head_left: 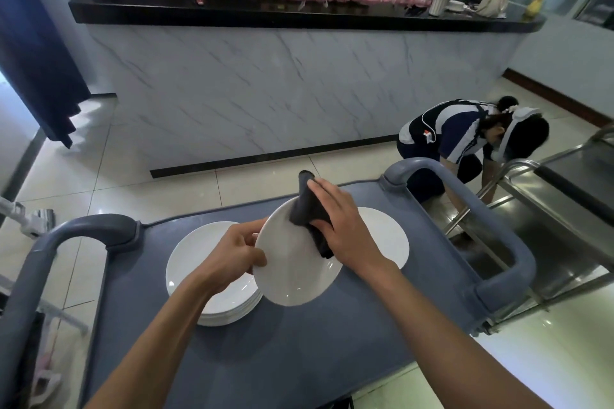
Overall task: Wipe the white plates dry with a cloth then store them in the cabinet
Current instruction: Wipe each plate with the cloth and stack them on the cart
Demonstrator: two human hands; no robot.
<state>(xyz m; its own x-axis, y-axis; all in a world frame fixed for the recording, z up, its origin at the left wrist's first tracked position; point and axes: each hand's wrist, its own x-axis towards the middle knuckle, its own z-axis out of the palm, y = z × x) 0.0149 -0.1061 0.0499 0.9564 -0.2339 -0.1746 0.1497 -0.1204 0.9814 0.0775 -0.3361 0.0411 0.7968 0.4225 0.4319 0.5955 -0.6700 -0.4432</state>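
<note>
My left hand [236,251] grips the left rim of a white plate [292,272] and holds it tilted above the grey cart top [299,359]. Pressed on the plate's upper face is a dark grey cloth [309,209], with my right hand [342,226] closed on it. A stack of white plates [212,299] rests on the cart under my left hand. Another white plate [388,239] lies on the cart behind my right hand, partly hidden by it.
The cart has grey handles at the left [50,249] and right [481,222]. A steel cart [551,219] stands close on the right, and a person in a striped top [465,139] crouches beside it. A marble-fronted bar counter [299,83] stands ahead across the tiled floor.
</note>
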